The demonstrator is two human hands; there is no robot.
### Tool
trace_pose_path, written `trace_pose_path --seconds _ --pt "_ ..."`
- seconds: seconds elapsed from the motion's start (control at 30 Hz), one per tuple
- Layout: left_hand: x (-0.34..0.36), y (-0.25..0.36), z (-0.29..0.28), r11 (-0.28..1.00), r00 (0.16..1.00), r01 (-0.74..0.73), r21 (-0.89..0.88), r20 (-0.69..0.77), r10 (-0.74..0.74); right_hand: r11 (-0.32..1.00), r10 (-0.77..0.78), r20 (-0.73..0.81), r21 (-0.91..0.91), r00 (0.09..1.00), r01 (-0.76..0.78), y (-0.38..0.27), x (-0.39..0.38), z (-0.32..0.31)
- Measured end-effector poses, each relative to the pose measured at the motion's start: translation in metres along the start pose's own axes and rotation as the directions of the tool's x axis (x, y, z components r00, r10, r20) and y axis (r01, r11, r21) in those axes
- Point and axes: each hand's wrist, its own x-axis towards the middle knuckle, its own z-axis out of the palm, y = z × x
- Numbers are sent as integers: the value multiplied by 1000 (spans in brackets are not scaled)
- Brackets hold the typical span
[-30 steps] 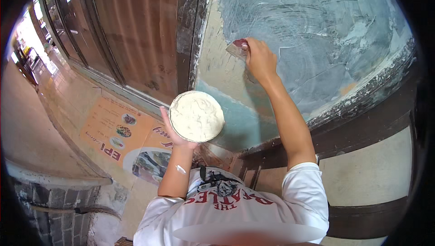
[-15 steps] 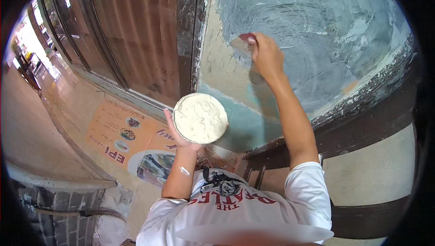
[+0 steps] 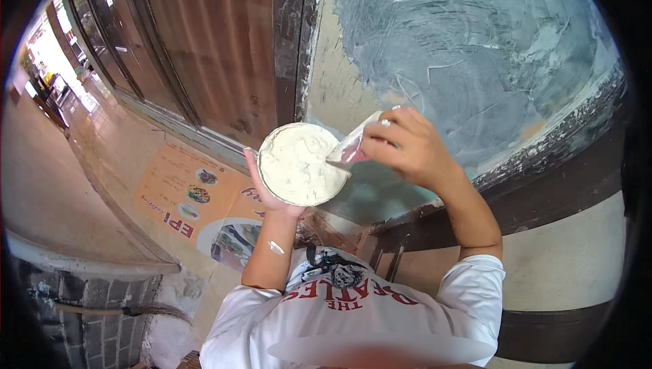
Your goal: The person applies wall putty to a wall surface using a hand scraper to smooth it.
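My left hand [image 3: 275, 196] is wrapped round the side and underside of a round tub [image 3: 262, 177], its thumb up along the left rim. Off-white putty [image 3: 299, 165] fills the tub nearly to the top, with a rough surface. In my right hand [image 3: 414, 145] is a putty knife [image 3: 356, 139], pinched between thumb and fingers. Its blade is smeared with putty, and one edge reaches the right side of the tub, at or just over the putty. A white smear of putty marks my left forearm, and white dabs show on my right fingers.
Ahead and right stands a wall [image 3: 462, 63] with grey-blue skim coat and a bare beige strip on its left. A dark-framed glass door [image 3: 210, 43] is beside it. An orange printed banner [image 3: 176, 189] lies on the floor at left, near a grey block structure [image 3: 95, 321].
My right hand has come down from the wall to the tub, bringing the putty knife to its right rim. The left hand and tub have stayed almost in place.
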Motion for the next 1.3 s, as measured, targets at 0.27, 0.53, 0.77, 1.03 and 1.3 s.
trace_pose_path --seconds 0.27,0.53,0.77,1.03,1.3 --pt "-1 -1 10 999 999 -32 22 -2 32 999 11 66 -33 998 -9 -17 -12 -12" --pt "-5 -10 10 999 1000 -19 44 2 19 998 60 31 -27 998 -59 -15 -18 -10" --pt "-9 -16 11 998 995 40 -57 96 -34 993 117 -5 25 993 -117 -19 -37 -7" --pt "-5 -30 6 999 1000 1 47 0 -1 979 197 -71 59 978 -193 -8 -46 -3" --pt "-2 -39 3 999 994 25 -36 106 -21 936 348 -281 53 895 -347 20 -83 -1"
